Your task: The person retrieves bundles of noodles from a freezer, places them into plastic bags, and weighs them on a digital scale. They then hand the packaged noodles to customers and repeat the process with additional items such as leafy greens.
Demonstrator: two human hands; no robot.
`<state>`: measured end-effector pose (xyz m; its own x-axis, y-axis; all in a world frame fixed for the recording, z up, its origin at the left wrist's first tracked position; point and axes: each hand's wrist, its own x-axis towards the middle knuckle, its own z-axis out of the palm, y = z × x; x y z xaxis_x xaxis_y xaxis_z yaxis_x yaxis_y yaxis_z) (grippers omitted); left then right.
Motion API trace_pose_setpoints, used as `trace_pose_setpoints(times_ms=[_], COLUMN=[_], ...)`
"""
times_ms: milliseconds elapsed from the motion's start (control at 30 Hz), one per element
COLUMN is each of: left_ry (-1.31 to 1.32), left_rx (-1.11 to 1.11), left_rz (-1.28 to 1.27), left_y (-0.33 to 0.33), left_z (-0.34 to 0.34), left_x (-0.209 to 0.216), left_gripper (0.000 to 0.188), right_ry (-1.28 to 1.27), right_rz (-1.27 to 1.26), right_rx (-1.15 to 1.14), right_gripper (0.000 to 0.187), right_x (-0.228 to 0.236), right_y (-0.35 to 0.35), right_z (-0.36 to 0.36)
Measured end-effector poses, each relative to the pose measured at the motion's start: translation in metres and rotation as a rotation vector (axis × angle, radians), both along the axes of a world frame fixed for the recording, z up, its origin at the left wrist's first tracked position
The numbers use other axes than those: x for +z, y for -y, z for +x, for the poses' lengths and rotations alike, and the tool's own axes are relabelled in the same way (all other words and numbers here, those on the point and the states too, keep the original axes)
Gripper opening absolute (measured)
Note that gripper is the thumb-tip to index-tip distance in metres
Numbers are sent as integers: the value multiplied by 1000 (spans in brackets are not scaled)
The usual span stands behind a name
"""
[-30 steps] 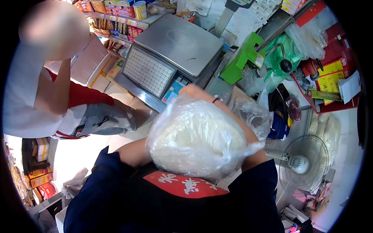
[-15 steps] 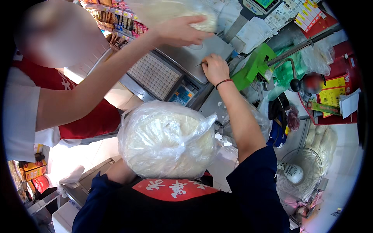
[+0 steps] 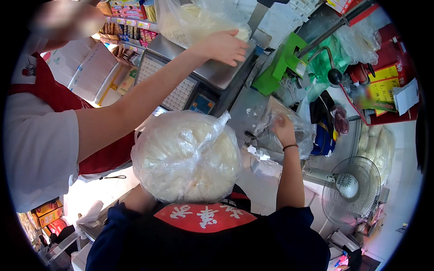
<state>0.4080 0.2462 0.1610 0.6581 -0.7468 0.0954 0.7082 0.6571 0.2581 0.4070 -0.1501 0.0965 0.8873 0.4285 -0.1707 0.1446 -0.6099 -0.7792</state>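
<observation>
A large, knotted clear plastic bag of pale noodles [image 3: 187,158] rests against my chest. My left forearm goes beneath it and supports it; that hand's fingers are hidden. My right hand [image 3: 284,129], slightly blurred, is over crumpled clear plastic bags [image 3: 298,140] on the counter at the right; whether its fingers grip the plastic cannot be made out. Across from me, a co-worker's hand [image 3: 221,47] lies open against another clear bag of noodles [image 3: 181,27] on the metal scale plate [image 3: 217,74].
A green bag-sealing device [image 3: 280,63] with a black-knobbed lever [image 3: 334,76] stands beside the scale. The scale's keypad [image 3: 178,92] faces the co-worker at left. A caged fan [image 3: 350,192] is at lower right, and a red box [image 3: 389,115] is above it.
My right hand has moved from the scale plate down and right to the plastic bags. The co-worker's bag has come down onto the scale. My view has shifted slightly.
</observation>
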Motion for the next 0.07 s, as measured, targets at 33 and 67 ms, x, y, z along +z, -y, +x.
trace_pose_setpoints(times_ms=[33, 67], left_ry=[2, -2], left_rx=[-46, -75], left_rz=[2, 15], left_y=[1, -4], left_z=[-1, -6], left_x=[-2, -5], left_gripper=[61, 62], right_ry=[347, 379], right_rz=[-211, -187], right_rx=[-9, -70], right_gripper=[31, 31], right_x=[-37, -48], right_y=[47, 61], right_z=[9, 4])
